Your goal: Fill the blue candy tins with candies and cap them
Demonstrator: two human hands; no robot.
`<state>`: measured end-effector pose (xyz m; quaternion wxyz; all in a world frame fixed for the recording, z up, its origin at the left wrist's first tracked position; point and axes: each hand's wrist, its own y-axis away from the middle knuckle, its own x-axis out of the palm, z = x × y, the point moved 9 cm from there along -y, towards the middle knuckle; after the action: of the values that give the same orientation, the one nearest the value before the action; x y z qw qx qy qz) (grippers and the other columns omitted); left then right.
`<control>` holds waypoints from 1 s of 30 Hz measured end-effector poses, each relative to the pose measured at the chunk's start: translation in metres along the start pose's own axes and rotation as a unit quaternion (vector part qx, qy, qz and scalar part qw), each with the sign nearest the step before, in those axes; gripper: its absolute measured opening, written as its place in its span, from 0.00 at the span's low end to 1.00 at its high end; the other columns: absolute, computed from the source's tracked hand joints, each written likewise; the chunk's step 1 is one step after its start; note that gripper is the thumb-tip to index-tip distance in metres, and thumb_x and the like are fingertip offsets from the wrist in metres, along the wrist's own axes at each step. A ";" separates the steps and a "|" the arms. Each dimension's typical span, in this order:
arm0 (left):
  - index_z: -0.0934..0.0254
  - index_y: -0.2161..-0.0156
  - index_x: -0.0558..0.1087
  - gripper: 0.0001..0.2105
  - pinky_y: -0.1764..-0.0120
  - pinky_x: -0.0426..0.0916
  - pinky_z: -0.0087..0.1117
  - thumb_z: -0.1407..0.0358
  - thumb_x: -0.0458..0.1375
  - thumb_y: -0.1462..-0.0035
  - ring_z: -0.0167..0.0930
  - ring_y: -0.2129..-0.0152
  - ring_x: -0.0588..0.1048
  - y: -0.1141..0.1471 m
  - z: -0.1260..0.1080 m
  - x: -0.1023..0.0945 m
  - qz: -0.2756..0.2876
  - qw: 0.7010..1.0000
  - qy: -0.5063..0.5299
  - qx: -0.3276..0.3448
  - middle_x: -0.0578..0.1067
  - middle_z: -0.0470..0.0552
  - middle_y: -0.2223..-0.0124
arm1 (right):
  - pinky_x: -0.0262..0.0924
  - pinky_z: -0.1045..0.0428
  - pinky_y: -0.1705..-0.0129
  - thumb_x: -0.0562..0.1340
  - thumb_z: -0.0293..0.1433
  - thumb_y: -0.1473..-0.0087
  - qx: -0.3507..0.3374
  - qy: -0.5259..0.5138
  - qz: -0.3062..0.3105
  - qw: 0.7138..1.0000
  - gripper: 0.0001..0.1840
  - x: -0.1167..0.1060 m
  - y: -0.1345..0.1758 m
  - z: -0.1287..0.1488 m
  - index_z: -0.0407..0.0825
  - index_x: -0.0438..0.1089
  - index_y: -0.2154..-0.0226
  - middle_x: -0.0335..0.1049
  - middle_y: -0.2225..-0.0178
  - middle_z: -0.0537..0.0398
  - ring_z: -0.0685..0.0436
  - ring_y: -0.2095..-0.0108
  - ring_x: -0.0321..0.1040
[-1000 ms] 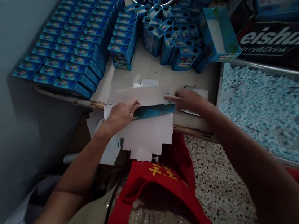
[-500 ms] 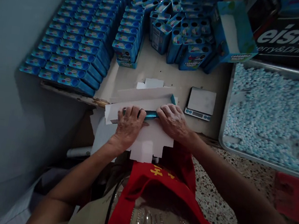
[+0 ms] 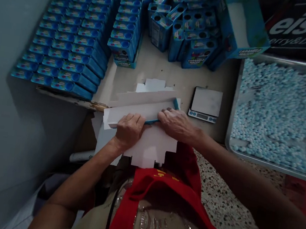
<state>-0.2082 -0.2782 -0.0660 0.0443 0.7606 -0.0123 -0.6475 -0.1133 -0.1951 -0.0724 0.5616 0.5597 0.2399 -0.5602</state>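
A partly folded cardboard box (image 3: 139,108), white inside and blue outside, lies tilted across the front of the table. My left hand (image 3: 128,131) is closed over its near wall, left of the middle. Further right, my right hand (image 3: 174,124) pinches the same wall near the box's right end. A thin blue strip of the outer face shows between the two hands. The far flap stands partly raised, and the right end is turned up. Beneath lie flat white cardboard blanks (image 3: 152,144), which stick out over the table edge towards my red apron.
Filled rows of blue boxes (image 3: 58,45) stand at the left, with more blue boxes (image 3: 196,53) at the back. A small digital scale (image 3: 207,102) sits right of my hands. Beyond it is a metal tray (image 3: 231,113) of blue-and-white candies (image 3: 277,118). An open blue carton (image 3: 249,54) leans behind.
The near wall has turned up, so its blue face between my hands has narrowed to a thin strip. My fingers have curled over its edge. The view has shifted slightly.
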 end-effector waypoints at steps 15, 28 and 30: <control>0.58 0.58 0.77 0.15 0.61 0.70 0.34 0.78 0.51 0.36 0.35 0.63 0.74 -0.024 0.015 -0.017 0.186 0.951 0.092 0.228 0.77 0.53 0.60 | 0.65 0.52 0.60 0.62 0.28 0.32 -0.136 -0.237 0.053 0.961 0.15 -0.051 0.031 0.004 0.52 0.74 0.45 0.81 0.52 0.51 0.45 0.57 0.76; 0.57 0.59 0.80 0.11 0.35 0.62 0.49 0.73 0.56 0.35 0.38 0.38 0.70 -0.148 0.030 -0.049 0.156 0.951 0.177 0.201 0.77 0.51 0.44 | 0.63 0.41 0.40 0.57 0.25 0.30 -0.145 -0.077 -0.152 0.975 0.16 -0.047 0.011 -0.019 0.54 0.77 0.49 0.78 0.54 0.50 0.42 0.52 0.70; 0.57 0.51 0.79 0.14 0.38 0.64 0.48 0.72 0.52 0.31 0.40 0.39 0.70 -0.126 0.024 -0.069 0.104 0.973 0.125 0.162 0.77 0.52 0.44 | 0.64 0.45 0.49 0.54 0.22 0.30 -0.107 -0.069 -0.175 0.976 0.21 -0.044 0.014 -0.008 0.51 0.75 0.44 0.77 0.52 0.46 0.41 0.53 0.69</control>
<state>-0.2483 -0.1492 -0.0119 -0.0112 0.8273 -0.1910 -0.5281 -0.1088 -0.1755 -0.0300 0.5266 0.4058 0.3537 -0.6580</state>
